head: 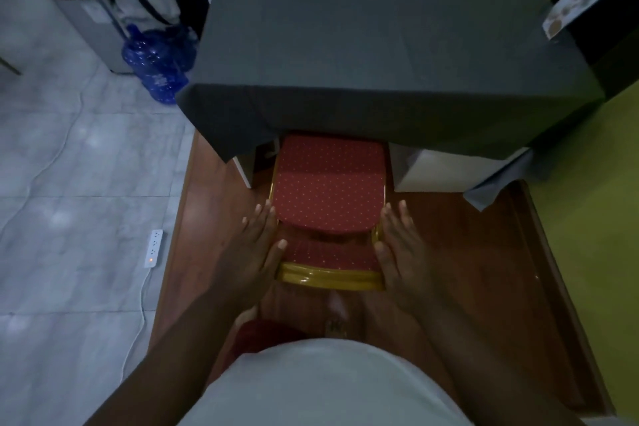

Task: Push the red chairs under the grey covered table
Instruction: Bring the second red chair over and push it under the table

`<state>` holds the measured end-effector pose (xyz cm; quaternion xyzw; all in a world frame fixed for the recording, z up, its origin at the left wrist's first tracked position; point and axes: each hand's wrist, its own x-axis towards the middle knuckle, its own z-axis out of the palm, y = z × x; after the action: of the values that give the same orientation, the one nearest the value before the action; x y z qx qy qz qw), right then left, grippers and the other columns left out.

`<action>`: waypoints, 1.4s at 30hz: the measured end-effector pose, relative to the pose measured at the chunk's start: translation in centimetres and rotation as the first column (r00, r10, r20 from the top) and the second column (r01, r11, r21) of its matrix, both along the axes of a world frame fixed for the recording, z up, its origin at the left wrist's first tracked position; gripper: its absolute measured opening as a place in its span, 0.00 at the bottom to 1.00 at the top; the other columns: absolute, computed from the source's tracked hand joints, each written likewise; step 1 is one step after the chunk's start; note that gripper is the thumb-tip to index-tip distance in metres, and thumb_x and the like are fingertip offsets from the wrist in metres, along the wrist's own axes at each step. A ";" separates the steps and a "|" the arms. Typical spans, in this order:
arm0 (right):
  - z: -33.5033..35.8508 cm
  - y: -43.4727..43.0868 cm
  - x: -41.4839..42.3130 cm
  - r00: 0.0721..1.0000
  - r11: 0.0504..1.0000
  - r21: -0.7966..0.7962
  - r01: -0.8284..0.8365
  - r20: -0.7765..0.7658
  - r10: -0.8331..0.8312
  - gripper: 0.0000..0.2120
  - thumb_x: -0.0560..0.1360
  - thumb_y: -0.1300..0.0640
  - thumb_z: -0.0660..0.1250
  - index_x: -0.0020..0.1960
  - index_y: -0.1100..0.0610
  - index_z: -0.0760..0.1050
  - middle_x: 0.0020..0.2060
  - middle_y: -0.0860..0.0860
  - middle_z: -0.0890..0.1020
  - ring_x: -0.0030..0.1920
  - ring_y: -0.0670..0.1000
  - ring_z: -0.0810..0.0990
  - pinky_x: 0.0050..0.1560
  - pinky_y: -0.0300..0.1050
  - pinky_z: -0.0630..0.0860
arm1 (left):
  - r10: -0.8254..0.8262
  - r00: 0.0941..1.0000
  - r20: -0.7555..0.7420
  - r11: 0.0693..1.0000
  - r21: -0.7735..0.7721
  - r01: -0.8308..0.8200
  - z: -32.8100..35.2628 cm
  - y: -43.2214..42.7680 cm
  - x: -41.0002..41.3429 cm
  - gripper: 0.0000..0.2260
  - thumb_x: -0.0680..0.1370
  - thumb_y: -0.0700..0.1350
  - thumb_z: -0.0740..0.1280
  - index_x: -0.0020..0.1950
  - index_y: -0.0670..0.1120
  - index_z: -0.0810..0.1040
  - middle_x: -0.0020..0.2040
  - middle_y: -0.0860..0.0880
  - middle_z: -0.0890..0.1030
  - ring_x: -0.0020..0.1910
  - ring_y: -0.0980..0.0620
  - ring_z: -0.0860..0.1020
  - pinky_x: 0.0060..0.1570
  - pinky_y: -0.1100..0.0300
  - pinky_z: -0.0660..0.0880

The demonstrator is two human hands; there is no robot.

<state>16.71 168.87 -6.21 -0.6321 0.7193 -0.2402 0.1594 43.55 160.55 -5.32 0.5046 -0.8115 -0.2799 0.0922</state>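
My left hand (257, 245) and right hand (397, 245) press flat and open against the gold backrest sides of the red chair (330, 183), half under the grey covered table (373, 55); rigid, probably fairly light, likely slides easily.

2 red chairs (330, 183), 1 grey table (377, 45), 2 hands (254, 252), 1 water jug (155, 62)

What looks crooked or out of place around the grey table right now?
The grey cloth hangs unevenly: its near right corner droops onto the wooden floor, while the middle is lifted over the red chair. A white power strip lies loose on the tiles at left.
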 end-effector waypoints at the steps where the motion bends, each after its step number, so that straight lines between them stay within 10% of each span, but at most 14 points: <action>1: 0.1 0.0 -0.3 1.000 1.000 0.011 -0.009 -0.009 0.009 0.31 0.81 0.39 0.42 0.78 0.55 0.57 0.77 0.50 0.60 0.78 0.48 0.47 0.75 0.54 0.57 | 0.008 1.000 0.002 1.000 -0.009 -0.008 0.0 0.3 -0.2 0.25 0.81 0.58 0.44 0.76 0.54 0.42 0.77 0.57 0.43 0.76 0.60 0.40 0.73 0.60 0.41; 42: 0.0 2.6 0.3 0.985 0.999 -0.036 0.008 -0.173 -0.014 0.34 0.81 0.40 0.44 0.76 0.62 0.58 0.76 0.57 0.61 0.78 0.58 0.51 0.75 0.62 0.54 | 0.075 0.994 -0.077 0.978 -0.191 -0.089 -2.1 4.1 0.0 0.27 0.82 0.58 0.45 0.78 0.46 0.50 0.79 0.48 0.52 0.79 0.50 0.47 0.74 0.41 0.54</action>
<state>17.00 171.49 -6.20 -0.6491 0.7297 -0.1977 0.0839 43.52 164.63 -7.39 0.5163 -0.8097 -0.2127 0.1807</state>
